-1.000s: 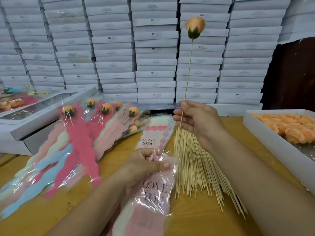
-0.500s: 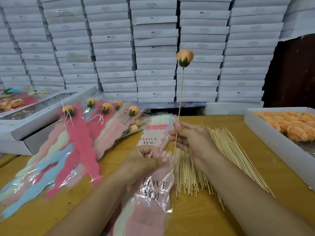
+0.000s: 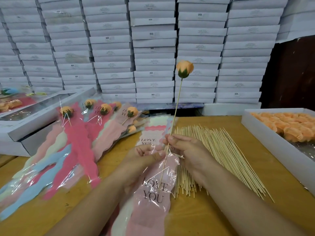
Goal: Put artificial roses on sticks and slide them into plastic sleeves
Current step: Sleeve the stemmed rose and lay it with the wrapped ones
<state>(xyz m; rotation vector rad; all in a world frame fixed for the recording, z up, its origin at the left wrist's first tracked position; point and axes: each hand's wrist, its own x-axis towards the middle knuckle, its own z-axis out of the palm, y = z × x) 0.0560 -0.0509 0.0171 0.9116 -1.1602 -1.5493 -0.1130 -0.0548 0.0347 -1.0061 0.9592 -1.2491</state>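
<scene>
Rose (image 3: 184,68) on its stick (image 3: 177,103) is now going into the sleeve (image 3: 153,189): half a second ago the stick's lower end was outside the plastic, above the sleeve mouth, and now it shows through the clear film, running down toward the "LOVE YOU" print. The right hand (image 3: 185,150) forms the working grip, its fingers pinching the stick just above the sleeve's mouth, with the orange bloom standing well above it, tilted slightly right. Right beside that grip, the left hand (image 3: 144,157) pinches the top edge of the sleeve, holding the mouth open.

The rose has also come lower against the stacked boxes than it was a second ago, which fits a steady downward feed. I judge the insertion begun but far from done; most of the stick remains above the plastic.

Just right of the grip lies the fan of bare sticks (image 3: 221,155) on the table (image 3: 213,215). Farther right is a white tray of loose roses (image 3: 289,126). Left of the grip lies a spread of finished sleeved roses (image 3: 80,133), and behind everything rises a wall of white boxes (image 3: 153,48).
</scene>
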